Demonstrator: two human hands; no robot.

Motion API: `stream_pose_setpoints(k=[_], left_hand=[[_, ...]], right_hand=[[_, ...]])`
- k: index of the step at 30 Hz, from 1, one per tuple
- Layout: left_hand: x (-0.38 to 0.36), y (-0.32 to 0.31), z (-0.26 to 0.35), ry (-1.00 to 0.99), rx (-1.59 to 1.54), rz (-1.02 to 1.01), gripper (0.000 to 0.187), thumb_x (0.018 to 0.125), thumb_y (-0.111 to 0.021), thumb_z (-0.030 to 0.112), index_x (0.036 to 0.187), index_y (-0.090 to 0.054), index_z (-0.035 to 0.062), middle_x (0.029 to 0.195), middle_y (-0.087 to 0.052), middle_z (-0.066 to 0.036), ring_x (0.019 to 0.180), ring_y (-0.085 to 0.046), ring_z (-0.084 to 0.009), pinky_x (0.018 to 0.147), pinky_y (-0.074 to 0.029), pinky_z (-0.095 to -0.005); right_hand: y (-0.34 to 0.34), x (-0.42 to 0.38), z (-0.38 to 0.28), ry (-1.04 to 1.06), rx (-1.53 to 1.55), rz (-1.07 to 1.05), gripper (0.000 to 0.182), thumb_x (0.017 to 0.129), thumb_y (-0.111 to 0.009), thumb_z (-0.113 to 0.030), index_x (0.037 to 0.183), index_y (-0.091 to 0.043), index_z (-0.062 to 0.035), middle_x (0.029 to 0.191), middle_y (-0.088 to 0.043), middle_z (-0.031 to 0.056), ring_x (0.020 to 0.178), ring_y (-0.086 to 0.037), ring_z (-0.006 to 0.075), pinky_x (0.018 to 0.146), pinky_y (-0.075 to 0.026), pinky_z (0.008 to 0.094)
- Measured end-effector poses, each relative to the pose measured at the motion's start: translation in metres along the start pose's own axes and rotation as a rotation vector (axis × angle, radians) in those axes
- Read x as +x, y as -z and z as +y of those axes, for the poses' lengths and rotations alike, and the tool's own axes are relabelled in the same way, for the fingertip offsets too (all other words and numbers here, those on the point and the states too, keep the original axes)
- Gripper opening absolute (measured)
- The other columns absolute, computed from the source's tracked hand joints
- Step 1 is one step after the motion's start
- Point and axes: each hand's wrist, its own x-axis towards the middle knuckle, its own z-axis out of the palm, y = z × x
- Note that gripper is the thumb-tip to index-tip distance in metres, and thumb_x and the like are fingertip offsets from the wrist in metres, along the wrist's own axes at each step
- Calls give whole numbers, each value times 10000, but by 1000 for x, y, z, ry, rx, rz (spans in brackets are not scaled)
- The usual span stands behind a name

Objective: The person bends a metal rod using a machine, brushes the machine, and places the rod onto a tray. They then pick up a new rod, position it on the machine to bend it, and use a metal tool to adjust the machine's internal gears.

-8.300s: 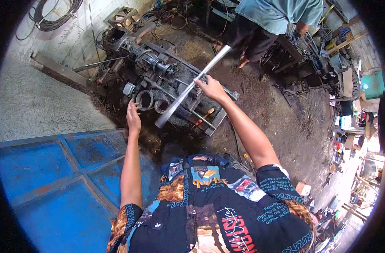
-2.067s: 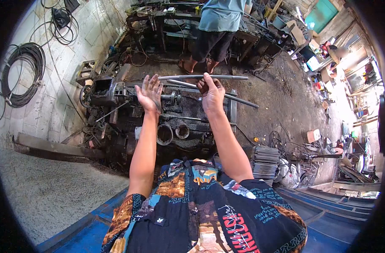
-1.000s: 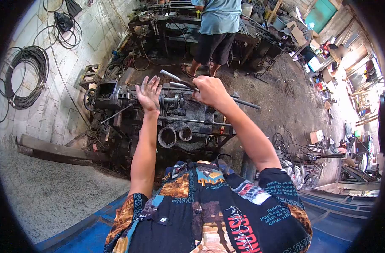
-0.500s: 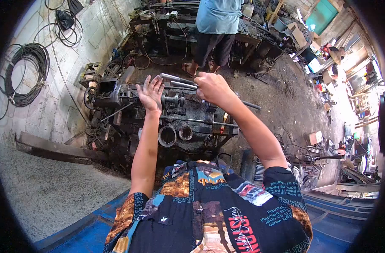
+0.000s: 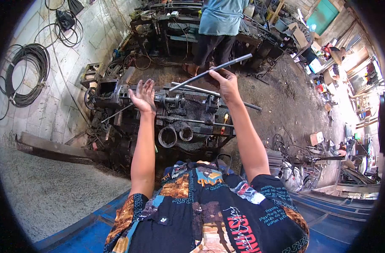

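Note:
A grey metal rod [image 5: 192, 79] slants up to the right, its near-left end close to my left hand. My right hand [image 5: 227, 84] is closed on it around the middle, thumb and fingers pinching it. My left hand [image 5: 143, 98] is raised and open, palm showing and fingers spread, with nothing in it. Beneath the hands is a dark lathe-like machine [image 5: 104, 101]. A second long rod [image 5: 249, 105] runs over it, partly behind my right hand and forearm.
Two metal rings [image 5: 167, 137] lie on the chip-covered machine bed, beside a brush [image 5: 224, 123]. Ahead, a person in a blue shirt [image 5: 220, 21] stands at a cluttered workbench [image 5: 175, 40]. Coiled black hose [image 5: 26, 74] hangs on the left wall. Scrap lines the right side.
My right hand has turned upright and swung the held rod, whose far end now points up and right. My left hand has shifted slightly left and down, still open.

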Motion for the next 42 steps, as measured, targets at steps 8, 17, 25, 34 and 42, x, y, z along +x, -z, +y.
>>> stream_pose_setpoints(k=[8, 17, 25, 34, 42], left_hand=[[2, 1, -15, 72, -127, -61, 784, 922, -305, 689, 1335, -452, 39, 1283, -564, -216, 1230, -522, -358, 1061, -326, -480], [-16, -44, -69, 72, 275, -213, 544, 1036, -279, 444, 1371, -448, 50, 1256, -592, -141, 1196, -554, -263, 1029, -383, -415], [-69, -125, -165, -30, 529, -568, 313, 1028, -447, 198, 1204, -599, -11, 1011, -672, -95, 899, -636, -150, 812, -490, -268], [-238, -243, -345, 183, 783, -1189, 324, 1041, -429, 177, 1284, -522, -15, 1072, -647, -104, 1004, -609, -167, 923, -461, -302], [-409, -231, -556, 440, 1080, -1718, 387, 1014, -487, 206, 1331, -484, -15, 1126, -644, -125, 1052, -595, -179, 947, -454, -307]], right_hand=[[1, -3, 17, -100, 600, 148, 96, 898, -673, -76, 942, -611, -19, 795, -621, 39, 704, -626, 144, 684, -564, 280], [55, -27, 40, -17, 368, 413, 102, 914, -638, -110, 914, -636, -8, 810, -638, 40, 693, -591, 131, 667, -505, 277], [197, -105, 34, 59, -351, 807, 261, 866, -657, -208, 816, -656, 48, 660, -606, 49, 622, -533, 106, 579, -428, 290], [364, -268, 34, -42, -233, 1263, 283, 885, -657, -185, 979, -665, 81, 690, -621, 37, 633, -533, 61, 580, -440, 261], [501, -444, 135, -378, -301, 1763, 422, 863, -669, -256, 1057, -638, 118, 881, -710, 214, 823, -696, 232, 725, -519, 343]])
